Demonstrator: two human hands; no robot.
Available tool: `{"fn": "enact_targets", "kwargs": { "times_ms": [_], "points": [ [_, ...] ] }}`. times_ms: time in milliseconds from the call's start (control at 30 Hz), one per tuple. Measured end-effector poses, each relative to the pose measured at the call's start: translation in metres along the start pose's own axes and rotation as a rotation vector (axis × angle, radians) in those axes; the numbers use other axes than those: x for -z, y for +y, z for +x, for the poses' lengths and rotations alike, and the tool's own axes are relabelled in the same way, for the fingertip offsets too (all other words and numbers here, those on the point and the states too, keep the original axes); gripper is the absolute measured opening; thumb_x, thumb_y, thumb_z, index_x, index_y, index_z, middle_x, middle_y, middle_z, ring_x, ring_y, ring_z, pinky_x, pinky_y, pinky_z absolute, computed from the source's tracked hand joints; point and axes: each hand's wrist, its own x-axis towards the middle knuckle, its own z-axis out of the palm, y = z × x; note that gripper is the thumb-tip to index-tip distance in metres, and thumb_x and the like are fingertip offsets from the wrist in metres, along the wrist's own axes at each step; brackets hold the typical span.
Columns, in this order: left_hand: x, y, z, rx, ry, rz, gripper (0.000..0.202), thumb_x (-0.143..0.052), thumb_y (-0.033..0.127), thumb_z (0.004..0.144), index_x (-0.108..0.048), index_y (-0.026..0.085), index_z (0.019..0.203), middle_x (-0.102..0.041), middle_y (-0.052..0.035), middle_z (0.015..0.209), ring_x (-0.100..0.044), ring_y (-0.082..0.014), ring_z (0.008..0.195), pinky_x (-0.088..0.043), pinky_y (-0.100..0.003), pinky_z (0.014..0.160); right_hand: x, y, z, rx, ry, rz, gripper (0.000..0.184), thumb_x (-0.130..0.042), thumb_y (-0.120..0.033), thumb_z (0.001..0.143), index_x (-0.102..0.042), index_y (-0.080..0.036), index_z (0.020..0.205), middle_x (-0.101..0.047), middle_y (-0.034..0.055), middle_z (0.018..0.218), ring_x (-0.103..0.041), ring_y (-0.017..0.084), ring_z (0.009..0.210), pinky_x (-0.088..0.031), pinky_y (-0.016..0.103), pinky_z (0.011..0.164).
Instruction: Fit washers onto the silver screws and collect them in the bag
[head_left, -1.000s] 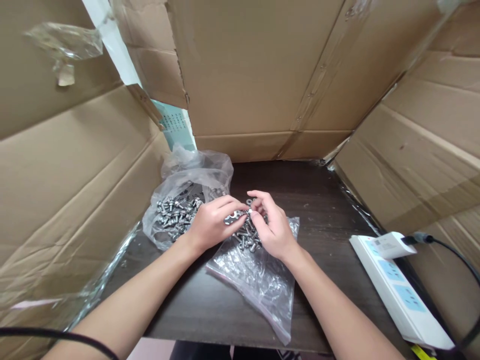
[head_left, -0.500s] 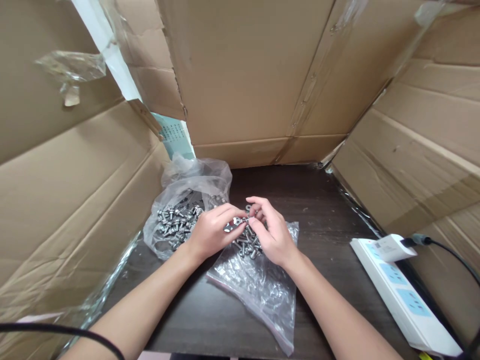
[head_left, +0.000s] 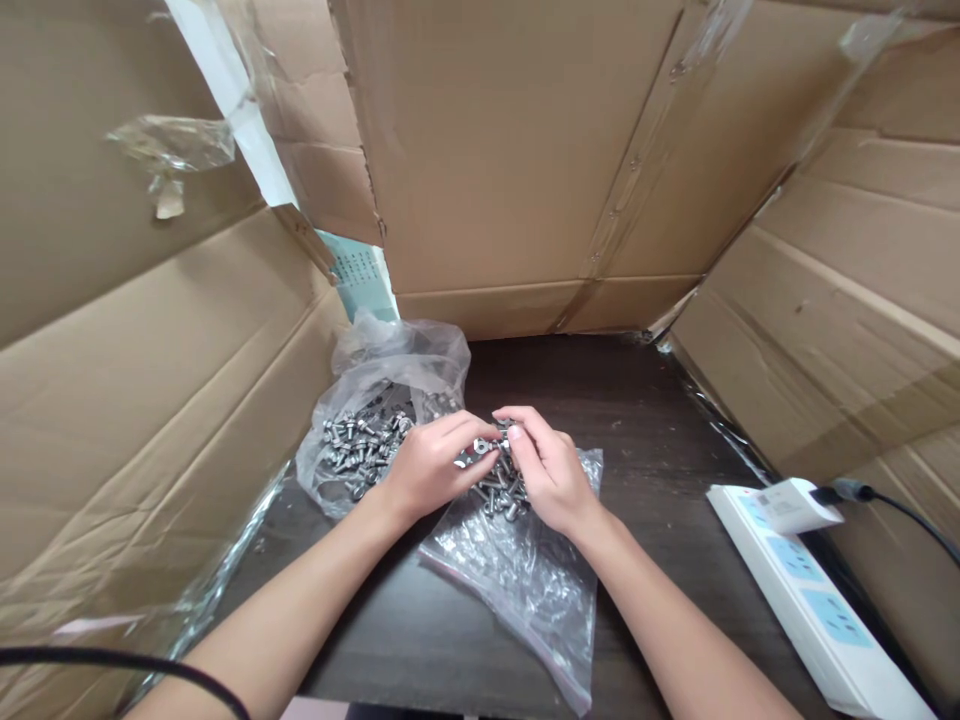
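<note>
My left hand (head_left: 431,465) and my right hand (head_left: 547,470) meet fingertip to fingertip over a heap of small metal screws and washers (head_left: 499,490) that lies on a flat clear zip bag (head_left: 525,570). Both hands pinch a small metal piece (head_left: 491,443) between them, apparently a screw with a washer. To the left, an open crumpled plastic bag (head_left: 382,400) holds several more screws (head_left: 356,445). Everything rests on a dark wooden table (head_left: 645,440).
Cardboard sheets (head_left: 525,150) wall in the table at the back, left and right. A white power strip (head_left: 810,590) with a white plug and black cable lies at the right edge. A black cable (head_left: 112,660) crosses the lower left corner.
The hands have stayed together over the screw heap, with only small finger movements. The camera shifted slightly, so the scene sits a little lower in the picture.
</note>
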Motion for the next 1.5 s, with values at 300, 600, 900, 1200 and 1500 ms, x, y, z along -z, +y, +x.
{"fn": "enact_targets", "kwargs": {
  "times_ms": [300,600,900,1200,1500],
  "points": [
    [0.0005,0.0004,0.0,-0.003,-0.002,0.006,0.006,-0.065,0.019,0.097,-0.069,0.017,0.102,-0.074,-0.0037,0.09,-0.066,-0.0109,0.068,-0.055,-0.022,0.066,-0.002,0.0024,-0.0007,-0.002,0.003,-0.001,0.03,-0.043,-0.029,0.104,-0.061,-0.019,0.126,-0.062,-0.0006,0.077,-0.057,0.013,0.064,-0.045,0.025,0.065],
    [0.0011,-0.0003,0.0005,-0.007,0.0,0.024,0.006,-0.066,0.02,0.097,-0.07,0.016,0.1,-0.074,-0.0029,0.087,-0.068,-0.0111,0.068,-0.055,-0.022,0.066,-0.0022,0.0024,-0.0004,0.023,-0.026,-0.015,0.027,-0.045,-0.028,0.104,-0.065,-0.02,0.12,-0.067,0.0017,0.083,-0.064,0.015,0.073,-0.048,0.026,0.07],
    [0.0008,-0.0005,0.0001,-0.032,-0.015,0.031,0.007,-0.067,0.021,0.098,-0.071,0.016,0.101,-0.074,-0.0028,0.087,-0.068,-0.0115,0.068,-0.054,-0.022,0.064,-0.0023,0.001,0.0,0.011,-0.034,-0.043,0.03,-0.041,-0.028,0.105,-0.064,-0.02,0.122,-0.071,0.0026,0.085,-0.066,0.016,0.071,-0.047,0.027,0.068],
    [0.0016,0.0,0.0009,-0.041,-0.002,0.025,0.006,-0.068,0.02,0.097,-0.071,0.016,0.101,-0.074,-0.0018,0.086,-0.069,-0.0118,0.069,-0.053,-0.022,0.064,-0.0014,0.0034,-0.0011,0.01,-0.055,-0.042,0.028,-0.043,-0.028,0.105,-0.065,-0.02,0.12,-0.072,0.0028,0.089,-0.067,0.016,0.074,-0.047,0.027,0.07],
    [0.0017,-0.0025,-0.0004,-0.044,-0.01,0.019,0.011,-0.068,0.023,0.099,-0.074,0.016,0.105,-0.076,-0.0018,0.088,-0.066,-0.0093,0.062,-0.051,-0.021,0.061,-0.0002,0.0002,0.0006,-0.005,-0.028,-0.023,0.029,-0.044,-0.027,0.102,-0.066,-0.018,0.118,-0.065,0.0002,0.076,-0.06,0.014,0.064,-0.044,0.025,0.065]
  ]
}}
